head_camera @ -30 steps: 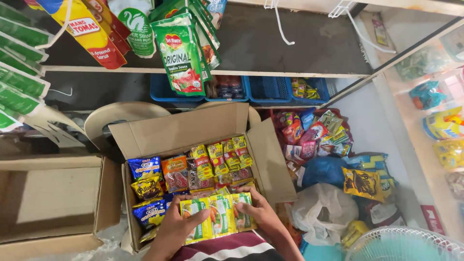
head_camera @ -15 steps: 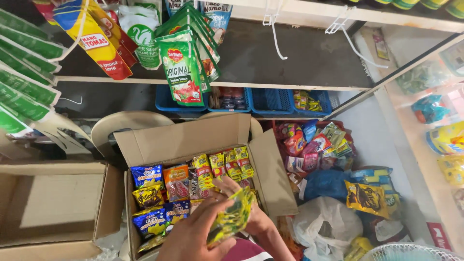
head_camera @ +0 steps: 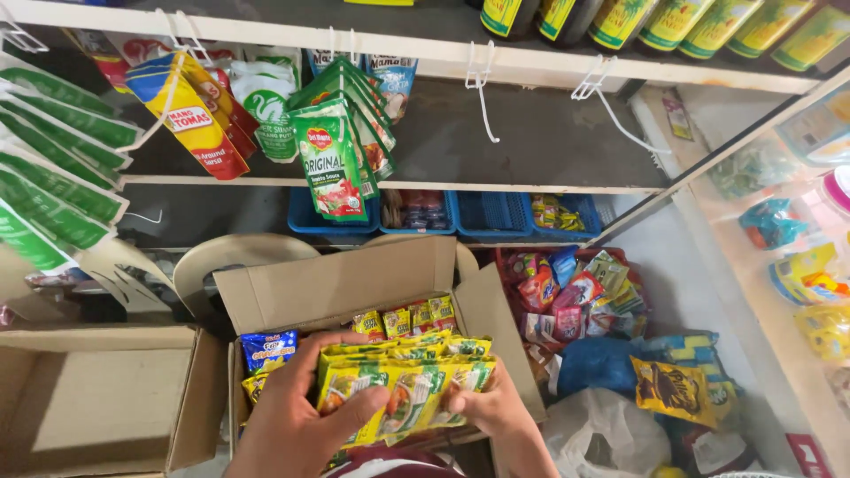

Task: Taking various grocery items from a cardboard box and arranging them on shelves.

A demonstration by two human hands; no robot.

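The sachets (head_camera: pixel 403 385) are yellow-green with orange food pictures, edged in bright green. The box (head_camera: pixel 345 283) around them is plain brown cardboard; a blue packet (head_camera: pixel 268 348) with yellow lettering sits at its 9 o'clock side. At 12 o'clock hang green pouches (head_camera: pixel 332 155) with a red base, and at 11 o'clock yellow pouches (head_camera: pixel 190 115) with a red band. The crates (head_camera: pixel 496 212) behind are blue. A dark brown and yellow bag (head_camera: pixel 673 389) lies at 3 o'clock.
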